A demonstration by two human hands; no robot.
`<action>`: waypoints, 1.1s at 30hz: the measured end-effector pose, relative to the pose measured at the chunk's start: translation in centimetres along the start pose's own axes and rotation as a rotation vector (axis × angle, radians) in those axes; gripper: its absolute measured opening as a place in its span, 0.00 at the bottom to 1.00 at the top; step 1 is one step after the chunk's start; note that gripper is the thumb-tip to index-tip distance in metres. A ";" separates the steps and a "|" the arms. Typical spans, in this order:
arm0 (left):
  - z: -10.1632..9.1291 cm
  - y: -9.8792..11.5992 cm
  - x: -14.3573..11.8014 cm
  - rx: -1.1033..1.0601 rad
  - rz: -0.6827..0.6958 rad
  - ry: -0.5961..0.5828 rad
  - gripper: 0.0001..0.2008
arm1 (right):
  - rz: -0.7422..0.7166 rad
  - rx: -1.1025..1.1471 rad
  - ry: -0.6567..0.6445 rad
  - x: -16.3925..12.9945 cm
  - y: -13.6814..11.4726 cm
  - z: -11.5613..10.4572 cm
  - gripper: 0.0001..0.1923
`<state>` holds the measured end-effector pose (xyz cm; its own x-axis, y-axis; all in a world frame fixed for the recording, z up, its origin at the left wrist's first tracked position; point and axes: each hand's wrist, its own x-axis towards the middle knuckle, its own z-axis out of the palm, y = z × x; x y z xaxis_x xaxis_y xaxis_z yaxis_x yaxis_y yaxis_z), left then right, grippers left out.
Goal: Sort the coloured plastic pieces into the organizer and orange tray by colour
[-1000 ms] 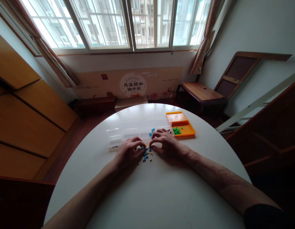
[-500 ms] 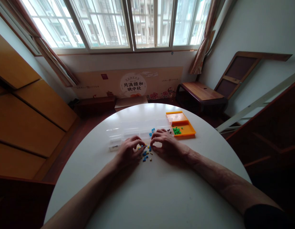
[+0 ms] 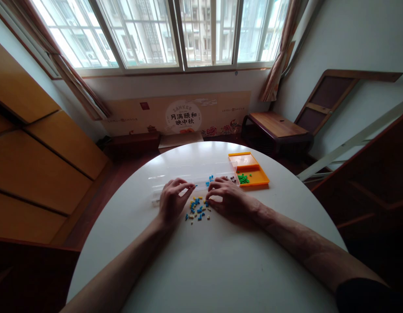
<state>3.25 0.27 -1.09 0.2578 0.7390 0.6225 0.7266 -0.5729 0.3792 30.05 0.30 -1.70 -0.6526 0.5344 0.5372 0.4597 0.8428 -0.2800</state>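
Note:
My left hand point(image 3: 173, 198) is raised over the near side of the clear plastic compartment box point(image 3: 185, 171), thumb and forefinger pinching a tiny blue brick point(image 3: 196, 186). Below and to its right, a loose pile of small blue and yellow bricks point(image 3: 199, 210) lies on the white table. At the pile's right edge rests my right hand point(image 3: 226, 193), its fingers curled and the tips together beside a blue piece. Whether anything is between those tips is too small to tell. Blue bricks point(image 3: 209, 181) sit in one box compartment, and dark pieces point(image 3: 233, 179) in the compartment right of it.
An orange tray point(image 3: 262, 176) with green pieces point(image 3: 243, 178) in its front section adjoins the box's right end. The round white table point(image 3: 201, 265) carries everything. Beyond it stand a wooden stool-like seat point(image 3: 276, 124), a printed cardboard panel point(image 3: 123, 115) and the windows.
My left hand has lifted from the pile and moved up and left, now with a blue brick in its pinch, uncovering more of the pile. My right hand has stayed nearly in place.

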 end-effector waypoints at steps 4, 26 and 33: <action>0.0 -0.1 -0.1 -0.001 0.007 -0.011 0.08 | -0.023 0.004 0.034 0.0 0.2 0.3 0.02; -0.1 -0.3 -0.3 0.035 0.017 -0.043 0.07 | 0.128 -0.094 0.212 0.4 0.0 1.2 0.06; -0.2 -0.2 -0.3 0.027 0.030 -0.045 0.07 | 0.075 -0.047 0.173 0.2 0.0 1.0 0.07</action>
<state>2.89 0.10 -1.17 0.3075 0.7371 0.6018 0.7349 -0.5857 0.3419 29.31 0.47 -2.41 -0.5038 0.5735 0.6460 0.5339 0.7946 -0.2890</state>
